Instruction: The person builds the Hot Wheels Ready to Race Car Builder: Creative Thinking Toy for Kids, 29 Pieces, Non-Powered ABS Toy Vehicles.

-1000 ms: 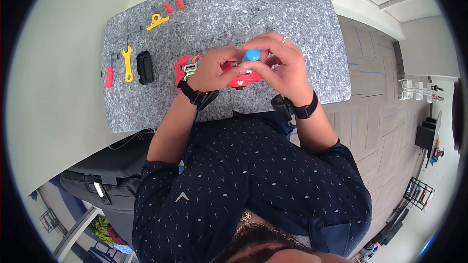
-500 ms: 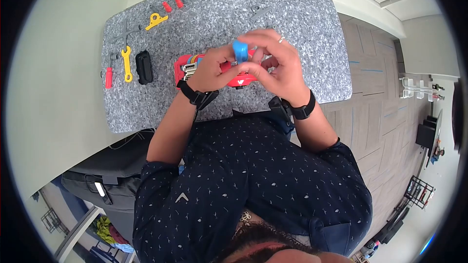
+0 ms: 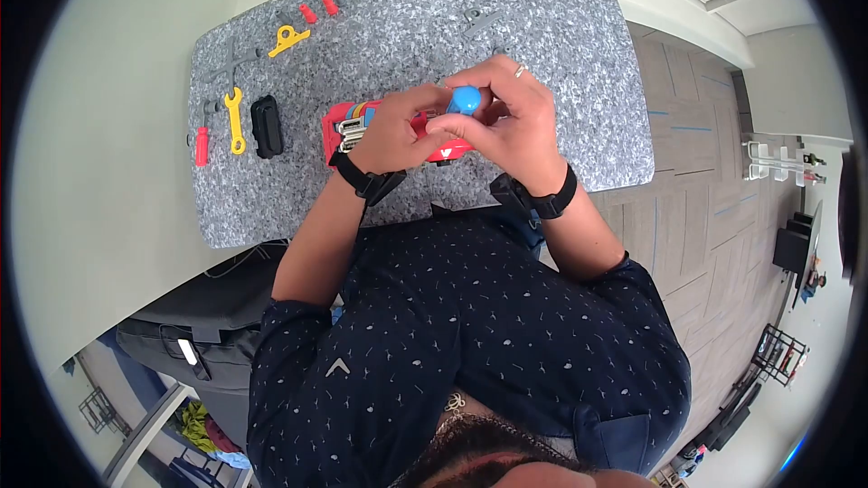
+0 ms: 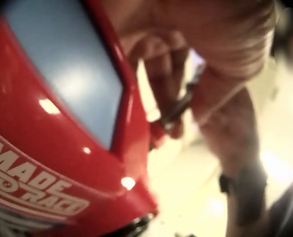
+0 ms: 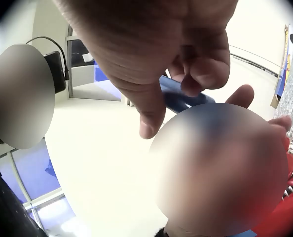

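My right hand (image 3: 515, 122) pinches the rounded blue handle of what looks like a toy screwdriver (image 3: 466, 100), held above a red toy car (image 3: 459, 146). My left hand (image 3: 395, 129) is over the car's middle, its thumb and forefinger meeting the right hand at the tool. In the left wrist view, curled fingers close round a thin dark shaft (image 4: 178, 109) with a small red part at its end. What the left fingertips hold there is mostly hidden. The car's red side and blue window (image 4: 72, 69) fill that view's left. In the right wrist view the blue handle (image 5: 178, 94) shows behind the fingers.
Along the table's left lie a yellow wrench (image 3: 235, 120), a black tray-like part (image 3: 267, 126), a red-handled tool (image 3: 202, 145) and a grey cross-shaped tool (image 3: 237, 65). Farther back are a yellow part (image 3: 288, 40), red pieces (image 3: 308, 14) and a grey part (image 3: 482, 25).
The blue handle tips left and then turns back upright as my right fingers shift round it. My right hand moves slightly left; the left hand stays nearly still.
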Demonstrator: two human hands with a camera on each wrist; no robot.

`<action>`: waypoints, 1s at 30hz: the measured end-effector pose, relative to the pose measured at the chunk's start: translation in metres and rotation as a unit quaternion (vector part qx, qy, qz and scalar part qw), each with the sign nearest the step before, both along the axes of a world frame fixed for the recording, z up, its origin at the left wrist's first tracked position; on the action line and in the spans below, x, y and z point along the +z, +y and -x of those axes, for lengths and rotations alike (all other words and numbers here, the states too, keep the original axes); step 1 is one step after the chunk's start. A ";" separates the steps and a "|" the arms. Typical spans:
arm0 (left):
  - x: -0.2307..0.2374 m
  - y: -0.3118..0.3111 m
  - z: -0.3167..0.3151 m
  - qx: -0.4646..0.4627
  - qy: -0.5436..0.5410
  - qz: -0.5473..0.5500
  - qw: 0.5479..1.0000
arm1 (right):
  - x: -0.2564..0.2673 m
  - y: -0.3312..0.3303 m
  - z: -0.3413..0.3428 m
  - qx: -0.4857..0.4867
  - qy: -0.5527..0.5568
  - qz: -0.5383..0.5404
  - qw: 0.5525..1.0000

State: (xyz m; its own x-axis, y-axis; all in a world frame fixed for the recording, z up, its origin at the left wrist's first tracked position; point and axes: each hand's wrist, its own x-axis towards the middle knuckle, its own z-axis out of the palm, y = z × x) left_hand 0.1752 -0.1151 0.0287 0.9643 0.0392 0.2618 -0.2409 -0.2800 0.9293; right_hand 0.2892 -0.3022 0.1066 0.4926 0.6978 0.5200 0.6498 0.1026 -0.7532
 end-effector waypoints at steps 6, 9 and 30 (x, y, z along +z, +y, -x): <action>-0.006 0.000 -0.003 -0.035 -0.032 0.059 0.997 | -0.005 -0.001 -0.004 0.026 0.050 -0.032 0.998; -0.002 0.000 -0.001 -0.021 -0.011 0.046 0.999 | -0.007 -0.004 -0.004 0.014 0.052 -0.012 0.998; -0.003 0.000 -0.007 -0.029 -0.034 -0.042 0.998 | -0.010 -0.002 -0.001 -0.013 0.047 -0.014 0.999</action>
